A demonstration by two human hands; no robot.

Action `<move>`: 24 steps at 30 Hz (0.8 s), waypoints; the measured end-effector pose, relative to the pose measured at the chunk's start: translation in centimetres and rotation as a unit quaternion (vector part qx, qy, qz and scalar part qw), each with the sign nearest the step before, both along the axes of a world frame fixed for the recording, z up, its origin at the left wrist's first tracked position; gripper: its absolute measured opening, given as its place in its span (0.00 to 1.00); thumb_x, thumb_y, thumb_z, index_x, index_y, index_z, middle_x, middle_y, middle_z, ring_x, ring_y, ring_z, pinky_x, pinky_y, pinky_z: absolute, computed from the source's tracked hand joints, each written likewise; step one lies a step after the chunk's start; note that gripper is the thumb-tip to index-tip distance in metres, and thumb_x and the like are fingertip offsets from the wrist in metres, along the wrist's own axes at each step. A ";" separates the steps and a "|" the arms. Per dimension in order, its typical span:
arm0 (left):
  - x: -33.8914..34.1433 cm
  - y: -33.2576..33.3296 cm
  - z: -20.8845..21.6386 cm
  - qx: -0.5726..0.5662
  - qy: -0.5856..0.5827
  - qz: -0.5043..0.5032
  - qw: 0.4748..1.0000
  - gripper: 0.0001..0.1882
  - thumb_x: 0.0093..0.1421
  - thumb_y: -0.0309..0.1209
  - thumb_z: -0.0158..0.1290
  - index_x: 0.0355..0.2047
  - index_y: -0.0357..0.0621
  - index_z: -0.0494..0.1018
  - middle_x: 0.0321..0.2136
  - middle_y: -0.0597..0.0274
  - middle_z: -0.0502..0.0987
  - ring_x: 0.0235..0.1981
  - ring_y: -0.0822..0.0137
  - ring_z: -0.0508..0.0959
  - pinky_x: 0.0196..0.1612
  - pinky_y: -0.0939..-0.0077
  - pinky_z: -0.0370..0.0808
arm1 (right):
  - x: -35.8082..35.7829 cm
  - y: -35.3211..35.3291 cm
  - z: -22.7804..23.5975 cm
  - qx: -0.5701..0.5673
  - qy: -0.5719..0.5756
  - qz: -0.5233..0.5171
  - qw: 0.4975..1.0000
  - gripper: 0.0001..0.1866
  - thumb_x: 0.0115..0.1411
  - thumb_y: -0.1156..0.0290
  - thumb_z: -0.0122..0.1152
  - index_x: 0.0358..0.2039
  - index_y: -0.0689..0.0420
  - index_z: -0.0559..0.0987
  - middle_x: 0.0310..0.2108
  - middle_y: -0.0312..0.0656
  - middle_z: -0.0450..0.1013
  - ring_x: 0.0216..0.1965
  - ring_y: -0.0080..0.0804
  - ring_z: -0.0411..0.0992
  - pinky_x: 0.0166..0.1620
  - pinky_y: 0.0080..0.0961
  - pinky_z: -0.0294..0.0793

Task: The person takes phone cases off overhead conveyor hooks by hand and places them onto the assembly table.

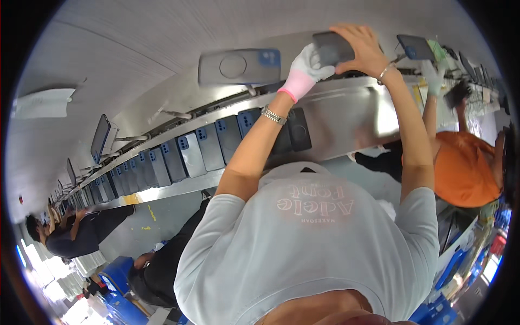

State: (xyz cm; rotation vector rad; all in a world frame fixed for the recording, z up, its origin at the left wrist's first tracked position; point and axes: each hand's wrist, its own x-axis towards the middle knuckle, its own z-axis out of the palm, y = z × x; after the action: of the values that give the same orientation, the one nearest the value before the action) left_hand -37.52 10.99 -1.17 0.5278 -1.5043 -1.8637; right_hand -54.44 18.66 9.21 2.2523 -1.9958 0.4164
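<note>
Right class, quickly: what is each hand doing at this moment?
Left hand, in a white glove with a pink cuff: closed on the dark phone.
Right hand, bare: gripping the same dark phone from the other side.

Both arms reach up to 1 o'clock. Left hand (306, 70), in a white glove with pink cuff, and bare right hand (360, 49) grip one dark phone (331, 47) between them. Metal watch (272, 115) on left wrist, thin bracelet (385, 71) on right. Row of blue-grey phones (189, 153) lies on the steel conveyor (346, 116), running toward 9 o'clock. Grey flat device (239, 66) at 12. Person in orange shirt (465, 168) at 3; person in dark clothes (76, 235) at 8.
</note>
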 end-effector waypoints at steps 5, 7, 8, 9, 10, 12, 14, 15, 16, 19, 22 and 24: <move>8.3 2.6 -4.6 -0.003 -0.169 -0.063 0.984 0.21 0.60 0.24 0.56 0.53 0.34 0.67 0.46 0.57 0.75 0.48 0.70 0.75 0.53 0.77 0.73 | 5.8 8.9 -6.6 -0.128 -0.106 -0.153 0.974 0.45 0.42 0.54 0.72 0.61 0.50 0.64 0.60 0.45 0.60 0.56 0.49 0.58 0.59 0.48 0.53; 12.8 3.8 -6.3 0.070 -0.153 -0.016 0.986 0.20 0.61 0.24 0.54 0.53 0.35 0.67 0.46 0.57 0.76 0.47 0.70 0.75 0.54 0.77 0.72 | 10.0 11.1 -12.6 -0.028 -0.187 -0.141 0.972 0.49 0.43 0.54 0.72 0.63 0.54 0.59 0.63 0.50 0.55 0.57 0.52 0.57 0.59 0.50 0.54; 14.5 4.2 -6.6 0.077 -0.155 0.004 0.985 0.20 0.61 0.24 0.54 0.53 0.34 0.67 0.47 0.56 0.76 0.47 0.70 0.75 0.53 0.76 0.72 | 12.3 11.8 -15.7 0.054 -0.202 -0.164 0.964 0.52 0.41 0.54 0.73 0.64 0.55 0.57 0.63 0.51 0.53 0.59 0.53 0.55 0.59 0.50 0.53; 15.9 4.5 -6.7 0.082 -0.157 0.025 0.984 0.19 0.62 0.25 0.53 0.53 0.34 0.67 0.47 0.56 0.76 0.48 0.69 0.75 0.53 0.76 0.71 | 14.3 12.1 -18.7 0.134 -0.214 -0.183 0.950 0.55 0.39 0.54 0.75 0.65 0.55 0.55 0.64 0.53 0.52 0.60 0.54 0.54 0.59 0.50 0.53; 17.2 4.7 -6.6 0.081 -0.163 0.032 0.983 0.19 0.62 0.25 0.53 0.53 0.34 0.67 0.47 0.56 0.76 0.48 0.69 0.75 0.53 0.76 0.71 | 15.8 12.4 -21.6 0.134 -0.221 -0.176 0.950 0.55 0.39 0.54 0.75 0.65 0.55 0.55 0.64 0.53 0.52 0.60 0.54 0.54 0.59 0.50 0.53; 20.0 4.6 -6.1 0.114 -0.171 0.073 0.976 0.19 0.62 0.25 0.53 0.53 0.33 0.67 0.47 0.56 0.75 0.48 0.68 0.75 0.52 0.76 0.72 | 17.8 12.3 -25.7 0.227 -0.213 -0.210 0.927 0.60 0.35 0.54 0.76 0.66 0.56 0.53 0.66 0.55 0.47 0.64 0.56 0.50 0.61 0.51 0.52; 23.5 4.5 -5.9 0.098 -0.176 0.119 0.972 0.19 0.63 0.26 0.52 0.53 0.33 0.67 0.47 0.55 0.75 0.48 0.68 0.75 0.52 0.76 0.72 | 18.6 11.0 -25.3 0.262 -0.187 -0.198 0.926 0.61 0.35 0.56 0.76 0.67 0.57 0.51 0.67 0.55 0.47 0.65 0.56 0.49 0.62 0.50 0.51; 25.4 4.4 -5.8 0.087 -0.176 0.146 0.970 0.19 0.63 0.26 0.52 0.53 0.33 0.67 0.46 0.55 0.75 0.48 0.67 0.75 0.52 0.76 0.72 | 18.8 10.5 -25.2 0.296 -0.153 -0.205 0.920 0.62 0.34 0.57 0.76 0.67 0.57 0.50 0.67 0.55 0.47 0.66 0.55 0.48 0.64 0.49 0.50; 26.5 4.1 -5.8 0.105 -0.137 0.162 0.972 0.20 0.62 0.25 0.52 0.54 0.33 0.67 0.46 0.55 0.76 0.47 0.67 0.75 0.51 0.76 0.72 | 17.7 11.4 -27.0 0.235 -0.151 -0.175 0.944 0.62 0.34 0.59 0.76 0.67 0.59 0.49 0.66 0.55 0.48 0.65 0.54 0.50 0.64 0.47 0.51; 31.1 3.0 -5.0 0.143 -0.132 0.250 0.948 0.20 0.63 0.25 0.51 0.54 0.32 0.65 0.45 0.55 0.75 0.46 0.67 0.76 0.50 0.75 0.74 | 13.7 12.4 -28.4 0.213 -0.123 -0.193 0.950 0.58 0.34 0.65 0.72 0.66 0.61 0.51 0.62 0.54 0.57 0.63 0.53 0.55 0.65 0.45 0.51; 36.4 1.2 -5.4 0.096 -0.086 0.404 0.906 0.32 0.58 0.21 0.56 0.61 0.34 0.57 0.49 0.55 0.70 0.44 0.70 0.74 0.48 0.79 0.73 | 12.2 11.3 -25.3 0.289 -0.131 -0.278 0.907 0.57 0.33 0.68 0.71 0.65 0.62 0.52 0.59 0.51 0.59 0.60 0.51 0.58 0.62 0.43 0.56; 37.9 -0.8 -2.9 0.059 -0.147 0.495 0.855 0.46 0.53 0.22 0.61 0.66 0.37 0.44 0.59 0.47 0.61 0.56 0.60 0.69 0.52 0.72 0.73 | 8.3 12.2 -27.3 0.272 -0.147 -0.286 0.907 0.57 0.33 0.69 0.71 0.65 0.62 0.52 0.58 0.49 0.60 0.59 0.50 0.60 0.61 0.41 0.60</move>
State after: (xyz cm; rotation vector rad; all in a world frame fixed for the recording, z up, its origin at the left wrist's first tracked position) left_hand 0.33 10.22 -4.06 1.3841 -0.9490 -1.0643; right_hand -46.09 30.87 -18.12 1.7455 -3.1083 0.1468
